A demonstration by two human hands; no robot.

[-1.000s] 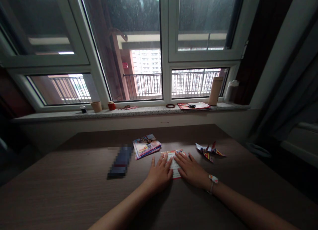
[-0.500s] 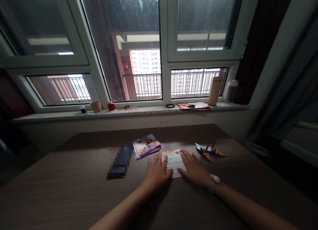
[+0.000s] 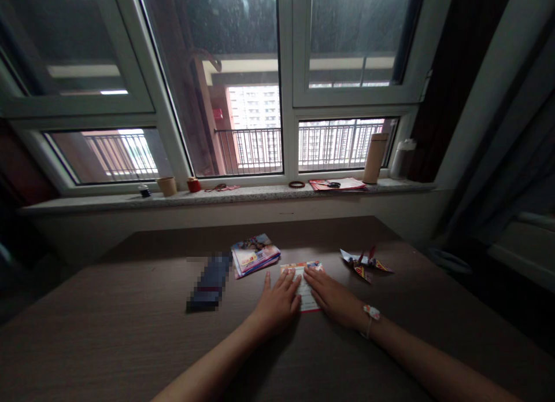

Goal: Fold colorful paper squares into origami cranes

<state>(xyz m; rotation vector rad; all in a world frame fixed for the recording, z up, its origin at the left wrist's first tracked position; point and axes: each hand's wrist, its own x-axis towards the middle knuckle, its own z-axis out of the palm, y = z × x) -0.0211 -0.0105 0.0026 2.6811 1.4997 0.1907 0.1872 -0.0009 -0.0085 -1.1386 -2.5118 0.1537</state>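
Note:
A printed sheet of paper [image 3: 309, 301] with a colourful top edge and a red lower edge lies on the brown table [image 3: 130, 332]. My left hand [image 3: 280, 301] rests flat on its left part, fingers stretched out and pointing away from me. On the right part lies my right hand [image 3: 333, 298], also flat, with a bracelet [image 3: 371, 312] at the wrist. Between the two hands a narrow strip of the print shows. Beyond my left hand is a stack of colourful printed papers [image 3: 255, 256]. Folded paper pieces [image 3: 366, 266] sit to the right of my right hand.
A dark blurred-out object [image 3: 210, 283] lies left of the stack. On the windowsill [image 3: 260, 192] stand a paper cup [image 3: 167, 186], a red container [image 3: 193, 185], a tan bottle [image 3: 375, 159] and a grey bottle [image 3: 403, 159]. Scissors [image 3: 333, 184] rest on papers there.
My right hand has slid left across the sheet, and my left-hand fingers have shifted slightly right. The hands are closer together, covering more of the middle of the sheet.

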